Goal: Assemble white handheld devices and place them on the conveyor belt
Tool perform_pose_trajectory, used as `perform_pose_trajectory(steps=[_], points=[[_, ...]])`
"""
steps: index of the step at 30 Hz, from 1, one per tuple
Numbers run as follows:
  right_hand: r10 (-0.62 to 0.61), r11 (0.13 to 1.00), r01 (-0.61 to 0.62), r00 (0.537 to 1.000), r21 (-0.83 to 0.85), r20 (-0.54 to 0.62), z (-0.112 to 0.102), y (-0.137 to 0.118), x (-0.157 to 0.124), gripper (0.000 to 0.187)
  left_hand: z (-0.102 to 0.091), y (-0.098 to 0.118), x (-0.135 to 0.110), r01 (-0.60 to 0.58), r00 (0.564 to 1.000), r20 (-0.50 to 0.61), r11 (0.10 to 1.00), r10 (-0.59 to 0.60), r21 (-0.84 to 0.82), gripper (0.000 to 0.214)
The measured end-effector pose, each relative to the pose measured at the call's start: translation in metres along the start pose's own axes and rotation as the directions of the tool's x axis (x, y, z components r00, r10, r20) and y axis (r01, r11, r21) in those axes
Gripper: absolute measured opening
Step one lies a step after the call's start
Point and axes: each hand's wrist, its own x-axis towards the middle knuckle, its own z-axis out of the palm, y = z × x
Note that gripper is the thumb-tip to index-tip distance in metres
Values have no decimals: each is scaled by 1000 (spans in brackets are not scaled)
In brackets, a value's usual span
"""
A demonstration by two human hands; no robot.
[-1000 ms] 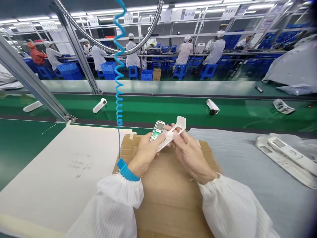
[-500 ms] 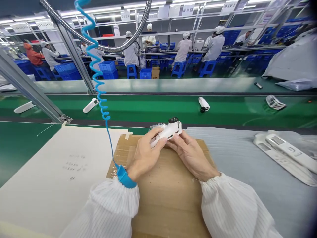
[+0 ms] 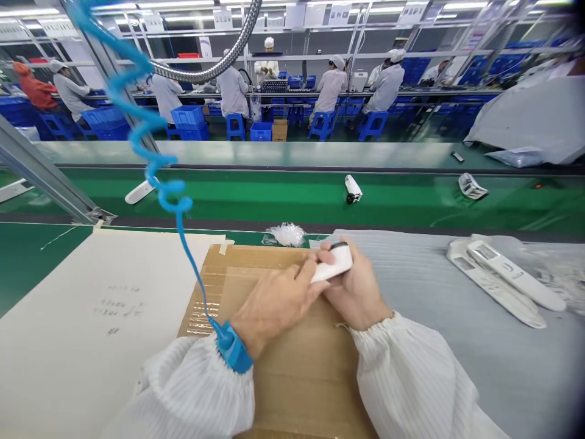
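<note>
Between both hands, over the cardboard sheet [image 3: 292, 378], is a small white plastic housing [image 3: 333, 266] with a black end. It looks like a thermometer-style handheld device, tilted with its black end up and to the right. My left hand [image 3: 281, 299] is closed on its lower left end, fingers and thumb pinching it. My right hand [image 3: 359, 289] wraps round its right side from behind and below, and part of the housing is hidden by the fingers. A blue wrist strap [image 3: 234, 347] with a coiled cord [image 3: 153, 152] sits on my left wrist.
A green conveyor belt [image 3: 251, 195] crosses behind, carrying several white parts such as this housing [image 3: 353, 189]. Crumpled clear plastic [image 3: 287, 235] lies beyond the cardboard. Long white shells [image 3: 496, 283] rest on grey foam [image 3: 411, 268] at right. White paper [image 3: 114, 274] lies left. People work in the background.
The white housing has turned over in my hands, showing a smooth closed side instead of its open frame. My left hand has moved lower and across it. The view has shifted slightly right.
</note>
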Motion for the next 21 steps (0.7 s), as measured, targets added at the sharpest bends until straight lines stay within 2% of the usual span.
perform_pose_trajectory(steps=[2, 3, 6, 9, 11, 14, 17, 19, 21], points=[[27, 999, -24, 997, 38, -78, -2, -2, -1, 47, 2, 3, -2, -52, 999, 14, 997, 52, 50, 58], [30, 999, -26, 997, 45, -78, -3, -3, -1, 46, 2, 3, -2, -53, 999, 8, 997, 52, 54, 58], [30, 999, -31, 999, 31, 32, -3, -4, 2, 43, -4, -6, -2, 31, 998, -50, 1000, -31, 2, 48], [41, 999, -44, 991, 17, 128, 0, 1, 5, 40, -9, -15, 1, 135, 977, -158, 989, -143, -59, 38], [50, 997, -58, 986, 49, 161, 2, 9, 6, 37, -6, -17, 3, 118, 957, -255, 989, -136, -86, 37], [87, 994, -98, 977, 49, 194, 3, 25, 3, 27, 5, -13, 5, 67, 919, -382, 994, -96, -88, 50], [37, 999, -36, 965, -6, 258, 5, 36, -2, 15, 10, -10, 4, 106, 890, -441, 993, -118, -52, 46], [0, 1000, 3, 941, -9, 338, 6, 39, -6, 16, 9, -11, 2, 97, 877, -470, 995, -100, -32, 41], [1, 1000, 7, 920, -20, 392, 6, 39, -6, 24, 9, -14, 0, 81, 841, -535, 996, -80, -21, 38]])
